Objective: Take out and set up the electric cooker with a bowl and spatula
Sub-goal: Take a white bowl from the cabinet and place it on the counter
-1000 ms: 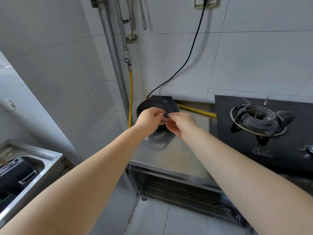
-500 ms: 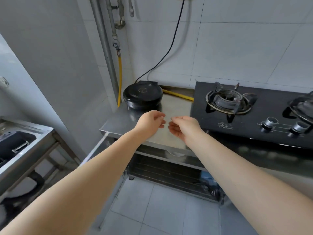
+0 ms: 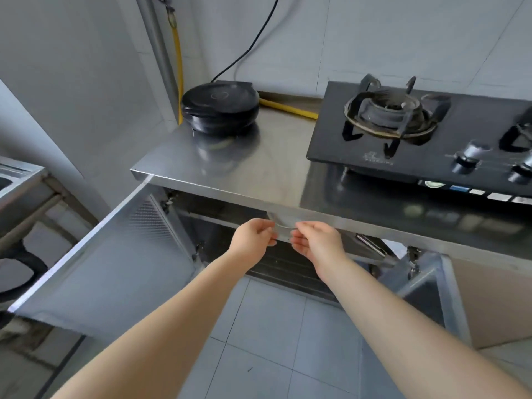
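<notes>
With the electric cooker [image 3: 220, 109] already on the counter at upper centre-left, I hold my left hand [image 3: 252, 237] and right hand [image 3: 316, 240] at mid-frame, each pinching the rim of a clear bowl [image 3: 283, 227] that I judge light, slippery and breakable.

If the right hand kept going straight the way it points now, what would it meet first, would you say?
Probably the pale bowl just under the counter edge: the right hand points forward-left at it, fingertips at or near its rim. Whether they touch is unclear.
</notes>
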